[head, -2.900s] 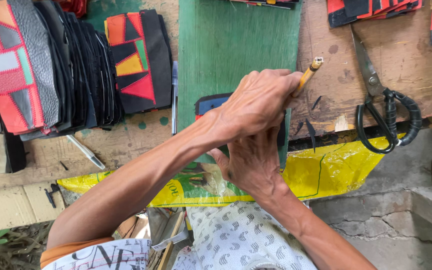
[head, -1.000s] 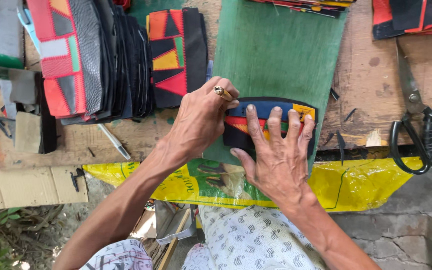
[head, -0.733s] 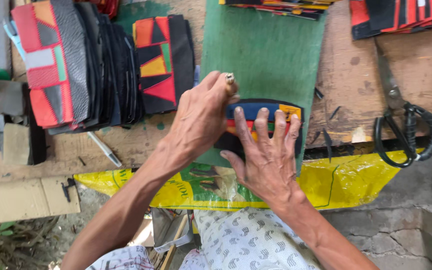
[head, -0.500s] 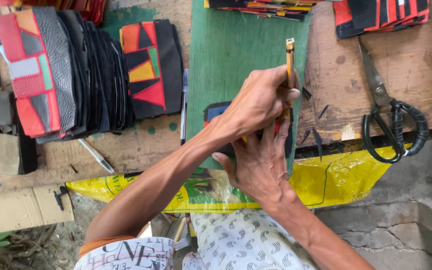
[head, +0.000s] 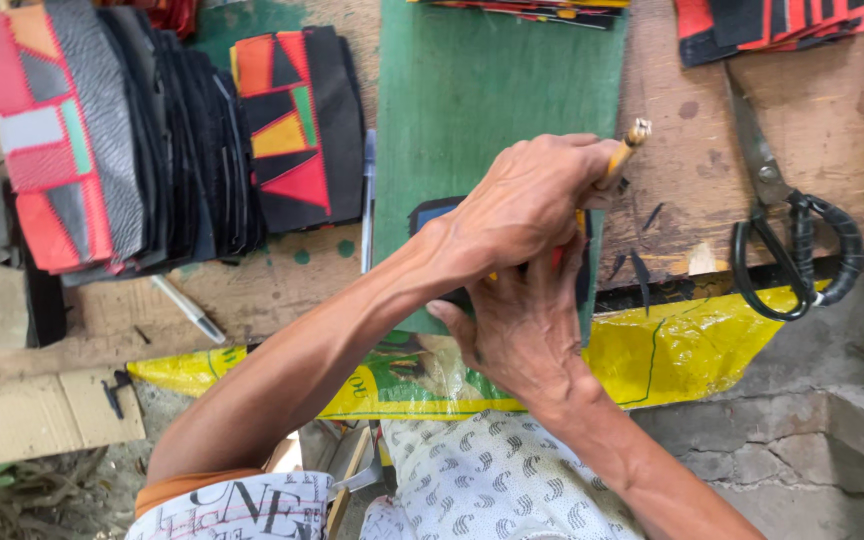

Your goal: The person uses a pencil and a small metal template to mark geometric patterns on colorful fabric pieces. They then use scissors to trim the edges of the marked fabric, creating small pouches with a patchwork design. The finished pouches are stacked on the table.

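My left hand (head: pixel 537 200) is closed around a thin yellow-handled tool (head: pixel 632 140), whose end sticks up and to the right past my knuckles. Under it my right hand (head: pixel 517 320) lies flat, fingers spread, pressing a dark patchwork piece with a blue edge (head: pixel 430 212) onto a green mat (head: pixel 492 90). My hands hide most of that piece and the tool's working end.
Stacks of black, red and orange patchwork pieces (head: pixel 132 140) lie at the left of the wooden bench (head: pixel 832 130). Large black-handled scissors (head: pixel 787 230) rest at the right. A pen (head: pixel 187 310) lies near the front edge, and a yellow sack (head: pixel 692 345) hangs below it.
One second ago both hands pressed flat on the piece. My left hand has since risen with the tool in its fist, and the tool now tilts to the right.
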